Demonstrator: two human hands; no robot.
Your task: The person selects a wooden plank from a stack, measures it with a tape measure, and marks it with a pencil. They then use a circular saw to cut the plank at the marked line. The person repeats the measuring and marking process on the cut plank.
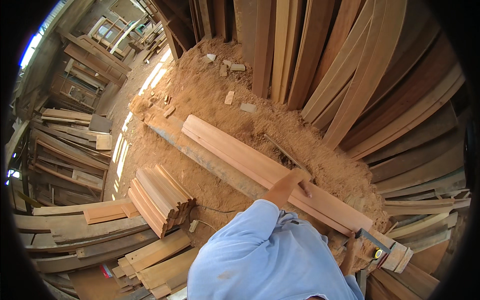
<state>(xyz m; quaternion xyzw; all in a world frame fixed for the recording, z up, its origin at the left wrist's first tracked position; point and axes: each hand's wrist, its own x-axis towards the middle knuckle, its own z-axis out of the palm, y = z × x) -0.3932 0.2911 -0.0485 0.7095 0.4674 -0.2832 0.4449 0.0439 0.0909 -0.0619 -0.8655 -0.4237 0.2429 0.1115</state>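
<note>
A long reddish-brown board with a stepped edge (235,151) lies slantwise on a narrow wooden beam (200,159). My left hand (301,182) rests on the board's upper face, its fingers stretched over the surface. At the board's near right end, my right hand (352,246) is closed about one end of a dark L-shaped tool (374,240), whose exact kind I cannot make out. Part of that hand is hidden beneath the board's end. Beside the tool sits a small round yellow-and-black item (377,253).
Sawdust (210,85) covers the floor, with small offcuts (248,107) scattered on it. Tall planks (295,55) lean along the right. A bundle of moulded strips (159,197) is stacked at the left, near a dark cable (215,208). More boards (95,235) lie at lower left.
</note>
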